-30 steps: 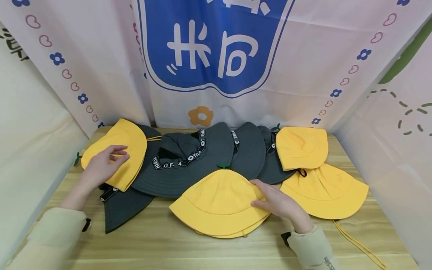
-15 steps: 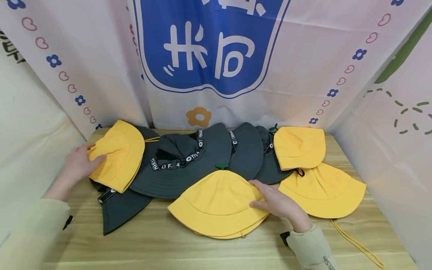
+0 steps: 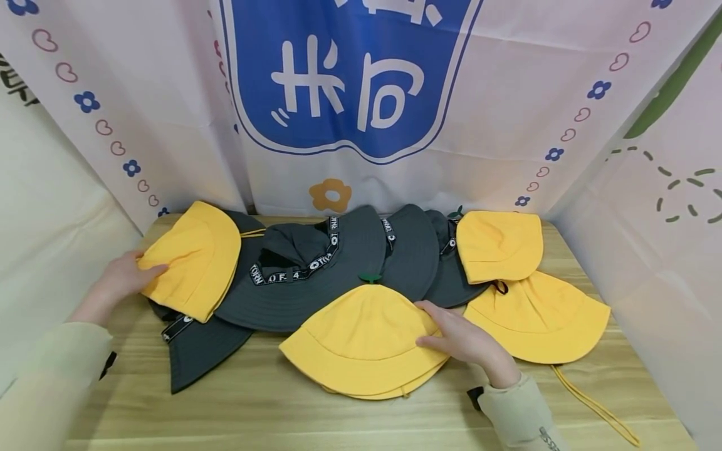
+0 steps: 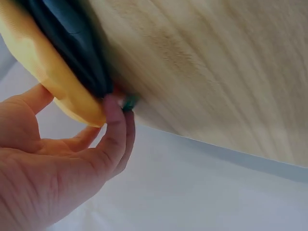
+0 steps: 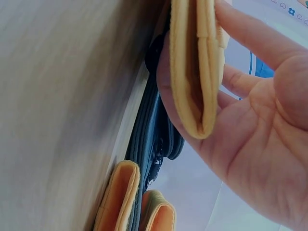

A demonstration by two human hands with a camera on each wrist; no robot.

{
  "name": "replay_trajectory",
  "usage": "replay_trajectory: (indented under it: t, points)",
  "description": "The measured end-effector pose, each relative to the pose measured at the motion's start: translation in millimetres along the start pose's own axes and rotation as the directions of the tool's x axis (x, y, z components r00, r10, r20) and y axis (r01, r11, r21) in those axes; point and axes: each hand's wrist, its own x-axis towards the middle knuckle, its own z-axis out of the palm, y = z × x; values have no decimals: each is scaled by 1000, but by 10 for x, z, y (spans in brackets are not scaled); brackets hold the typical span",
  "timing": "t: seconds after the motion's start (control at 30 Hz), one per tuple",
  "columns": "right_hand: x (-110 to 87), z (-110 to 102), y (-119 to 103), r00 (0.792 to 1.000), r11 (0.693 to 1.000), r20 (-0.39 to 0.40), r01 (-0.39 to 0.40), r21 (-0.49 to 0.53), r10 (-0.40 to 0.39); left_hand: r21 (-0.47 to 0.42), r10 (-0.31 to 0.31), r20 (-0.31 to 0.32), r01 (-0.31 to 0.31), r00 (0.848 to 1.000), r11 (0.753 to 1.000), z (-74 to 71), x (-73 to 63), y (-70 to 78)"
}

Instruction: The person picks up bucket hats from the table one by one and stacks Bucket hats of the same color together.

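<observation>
At the left, my left hand [image 3: 115, 282] grips the crown end of a folded yellow bucket hat [image 3: 194, 257], thumb on top. The left wrist view shows fingers [image 4: 113, 139] curled round that end, beside a small green sprout [image 4: 130, 102] and a dark hat [image 4: 72, 38]. My right hand [image 3: 465, 338] holds the right side of another folded yellow bucket hat [image 3: 361, 341] at the front middle, its sprout [image 3: 370, 277] pointing to the back. From the right wrist, this hat's brim [image 5: 207, 96] appears between thumb and fingers.
Several dark grey hats [image 3: 338, 300] with lettered bands overlap across the middle. Two more yellow hats, one behind [image 3: 499, 244] and one in front [image 3: 541, 319], lie at the right, a yellow cord [image 3: 598, 407] trailing over the wooden table [image 3: 271, 413]. Printed cloth [image 3: 395, 181] hangs behind.
My left hand has moved left from above the yellow hat to its crown end and now grips it. The right hand stays on the front hat.
</observation>
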Motion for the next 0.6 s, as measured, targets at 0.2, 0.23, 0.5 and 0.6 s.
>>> replay_trajectory:
  t: [0.2, 0.23, 0.5, 0.6]
  points:
    - [1, 16, -2, 1000, 1000, -2, 1, -14, -1, 6, -9, -56, 9, 998, 1000, 10, 3, -127]
    - [1, 18, -1, 1000, 1000, -1, 2, -13, -2, 3, -4, -79, 5, 997, 1000, 12, 0, -144]
    - [-2, 17, -4, 1000, 1000, 1, -1, -3, 1, -152, -37, -165, 12, 986, 988, -53, -87, -110]
    - [-1, 10, -4, 1000, 1000, 6, 4, 7, -4, -184, -45, -193, 9, 980, 983, -89, -112, -65]
